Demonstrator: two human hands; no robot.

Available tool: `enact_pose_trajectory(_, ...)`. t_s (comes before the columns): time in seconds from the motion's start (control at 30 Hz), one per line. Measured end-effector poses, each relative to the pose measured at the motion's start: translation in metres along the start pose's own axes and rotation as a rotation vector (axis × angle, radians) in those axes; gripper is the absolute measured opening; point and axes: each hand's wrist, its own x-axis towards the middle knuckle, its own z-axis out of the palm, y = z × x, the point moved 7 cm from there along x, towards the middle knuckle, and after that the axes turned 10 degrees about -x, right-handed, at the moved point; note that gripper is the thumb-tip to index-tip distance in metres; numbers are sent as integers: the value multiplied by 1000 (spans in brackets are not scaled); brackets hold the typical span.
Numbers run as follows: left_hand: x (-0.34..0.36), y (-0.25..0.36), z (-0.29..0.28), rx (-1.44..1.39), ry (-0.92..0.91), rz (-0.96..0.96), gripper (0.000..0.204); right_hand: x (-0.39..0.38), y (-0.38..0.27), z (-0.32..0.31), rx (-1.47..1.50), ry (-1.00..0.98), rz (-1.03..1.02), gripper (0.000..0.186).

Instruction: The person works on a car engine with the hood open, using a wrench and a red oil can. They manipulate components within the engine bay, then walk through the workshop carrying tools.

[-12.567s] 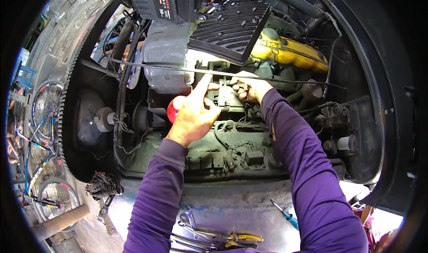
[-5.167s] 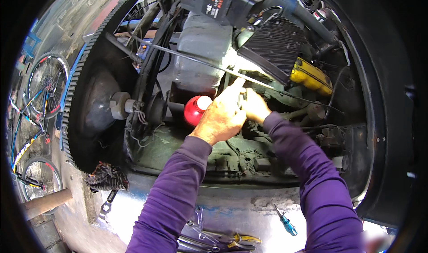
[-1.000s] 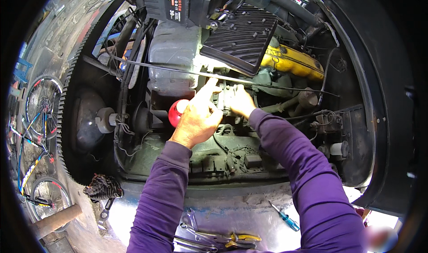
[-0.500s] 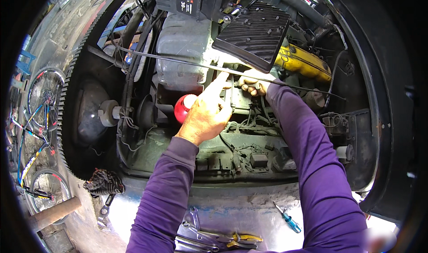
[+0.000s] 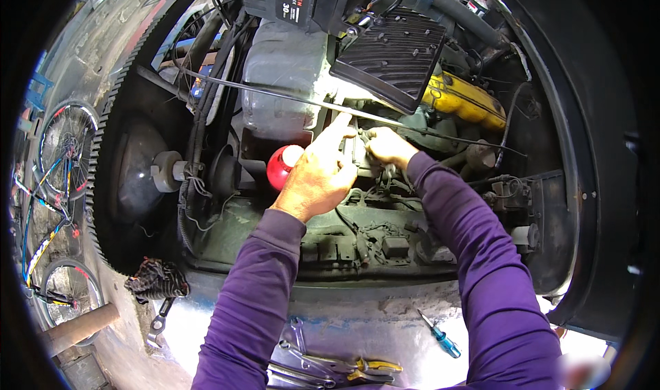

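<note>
My left hand [image 5: 315, 173] reaches into a vehicle's engine bay, index finger stretched to a brightly lit engine part just under a long thin metal rod [image 5: 275, 93]. Its thumb stands apart; the other fingers are partly hidden. Beside the wrist is a round red object [image 5: 280, 168] with a pale top. My right hand [image 5: 388, 148] is curled closed at the same part, from the right. Whatever lies between its fingertips is hidden. Above both hands sits a black finned lamp [image 5: 395, 60], bright light spilling from beneath it.
A grey translucent tank [image 5: 285, 73] stands left of the lamp, a yellow engine cover [image 5: 467, 101] right. On the front ledge lie a blue screwdriver [image 5: 445, 342], wrenches [image 5: 298, 335] and yellow-handled pliers [image 5: 375, 368]. A dark rag [image 5: 158, 278] hangs at the left. Bicycles [image 5: 65, 156] stand beyond.
My right hand has turned over and moved down from beneath the rod, its back now showing. My left hand stays in place. The view has shifted slightly.
</note>
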Motion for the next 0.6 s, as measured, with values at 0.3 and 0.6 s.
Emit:
enact_pose_trajectory(0.3, 2, 3, -2, 12, 11, -48, 78, 14, 6, -35, 609, -319, 321, 14)
enact_pose_trajectory(0.6, 1, -1, -1, -19, 14, -89, 78, 11, 0, -30, 640, -324, 296, 9)
